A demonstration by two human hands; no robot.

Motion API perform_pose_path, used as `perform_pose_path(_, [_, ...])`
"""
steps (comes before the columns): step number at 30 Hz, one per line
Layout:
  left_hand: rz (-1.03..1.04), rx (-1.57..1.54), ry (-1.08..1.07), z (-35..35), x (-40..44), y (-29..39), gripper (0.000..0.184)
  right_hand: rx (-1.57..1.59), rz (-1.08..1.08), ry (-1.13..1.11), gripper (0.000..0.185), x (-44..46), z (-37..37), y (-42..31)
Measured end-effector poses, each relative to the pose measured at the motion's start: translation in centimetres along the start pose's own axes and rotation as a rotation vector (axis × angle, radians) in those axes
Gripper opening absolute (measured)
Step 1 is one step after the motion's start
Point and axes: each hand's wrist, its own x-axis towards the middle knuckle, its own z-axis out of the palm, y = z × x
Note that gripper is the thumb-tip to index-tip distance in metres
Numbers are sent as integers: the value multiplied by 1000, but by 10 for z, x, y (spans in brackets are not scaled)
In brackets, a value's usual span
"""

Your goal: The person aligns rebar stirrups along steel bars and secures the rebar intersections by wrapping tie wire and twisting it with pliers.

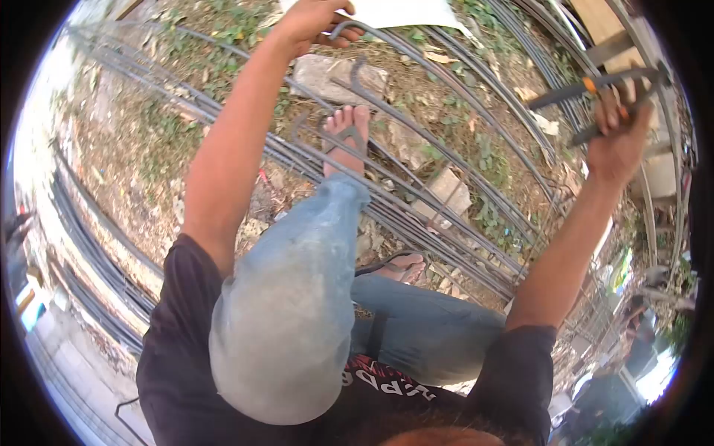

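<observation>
At the top centre, my left hand (316, 28) is at the hooked end of a metal rod (416, 56), its fingers curled around or against the hook. Two more rods with bent ends (357, 78) lie just below it. On the upper right, my right hand (621, 134) is closed around the handles of a long-handled tool (569, 95) with dark grips and orange bands. Its head points to the right, away from the rods near my left hand.
Bundled rods (416, 223) run diagonally under my sandalled foot (346, 141). Flat stones (338, 78) and dry leaves lie on the ground. More rods (97, 253) are at the left. Wooden boards (602, 30) stand at the upper right, and a white sheet (416, 13) lies at the top.
</observation>
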Motion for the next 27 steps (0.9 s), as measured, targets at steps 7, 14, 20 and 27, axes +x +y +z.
perform_pose_path(7, [1, -99, -122, -19, 29, 5, 32, 40, 184, 188, 61, -23, -24, -8])
perform_pose_path(14, [-38, -78, 22, -58, -11, -5, 31, -856, 604, 112, 36, -43, -11, 41])
perform_pose_path(20, [-42, -86, 30, -21, 3, 6, 28, -945, 798, 34, 36, -61, 2, 80])
perform_pose_path(27, [82, 40, -49, -21, 9, -3, 31, -1146, 719, -160, 33, -45, 22, 88])
